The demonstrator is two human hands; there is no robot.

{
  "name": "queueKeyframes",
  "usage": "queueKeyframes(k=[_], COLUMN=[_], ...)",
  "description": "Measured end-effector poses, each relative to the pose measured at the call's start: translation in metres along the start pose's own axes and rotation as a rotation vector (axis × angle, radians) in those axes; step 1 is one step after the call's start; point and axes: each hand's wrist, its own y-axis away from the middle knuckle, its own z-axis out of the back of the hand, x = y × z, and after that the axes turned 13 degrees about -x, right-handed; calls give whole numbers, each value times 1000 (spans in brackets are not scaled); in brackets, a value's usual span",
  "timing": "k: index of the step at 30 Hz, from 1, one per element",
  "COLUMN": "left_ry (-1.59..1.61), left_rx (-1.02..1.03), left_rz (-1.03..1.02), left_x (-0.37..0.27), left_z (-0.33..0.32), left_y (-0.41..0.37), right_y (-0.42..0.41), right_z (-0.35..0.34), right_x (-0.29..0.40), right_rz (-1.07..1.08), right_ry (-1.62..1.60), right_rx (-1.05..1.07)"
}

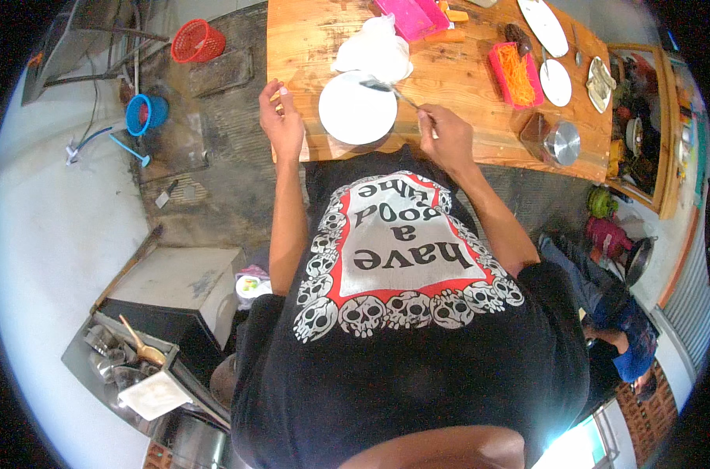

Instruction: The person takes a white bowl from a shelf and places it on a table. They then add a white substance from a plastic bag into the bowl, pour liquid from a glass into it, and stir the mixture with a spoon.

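A round white dish (pixel 355 117), a plate or a bowl filled with something white, stands at the table's near edge in front of me. My right hand (pixel 449 135) grips the thin handle of a metal spoon (pixel 376 86), whose head is over the dish's far right part. To the left of the dish, my left hand (pixel 283 120) is raised with fingers loosely curled and apart, and I see nothing in it. Just beyond the dish lies a white plastic bag (pixel 375 50), bulging with hidden contents.
On the wooden table (pixel 460 76), a pink basket (pixel 514 76) holds orange shreds. A clear container with a metal lid (pixel 564 142), a small white plate (pixel 555 82) and a pink tray (pixel 416 17) also stand there. Another person (pixel 616 334) is behind me at right.
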Motion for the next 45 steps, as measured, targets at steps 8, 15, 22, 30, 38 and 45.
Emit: queueKeyframes(k=[8,15,22,30,38,45], left_ry=[41,5,-177,-215,-250,-302], left_rx=[66,160,356,699,650,681], left_rz=[-35,-164,-302,-164,-247,-167], left_x=[-27,-30,-8,9,-5,5], left_z=[-20,-40,-82,-106,-98,-104], left_y=[-10,-23,-36,-49,-44,-48], right_y=[-70,-113,-137,-131,-111,-104], right_z=[41,26,-29,-52,-77,-70], right_x=[36,60,46,27,-6,-18], right_rz=[58,246,332,93,-160,-298], right_ry=[122,394,517,463,220,142], right_rx=[-204,48,254,290,298,322])
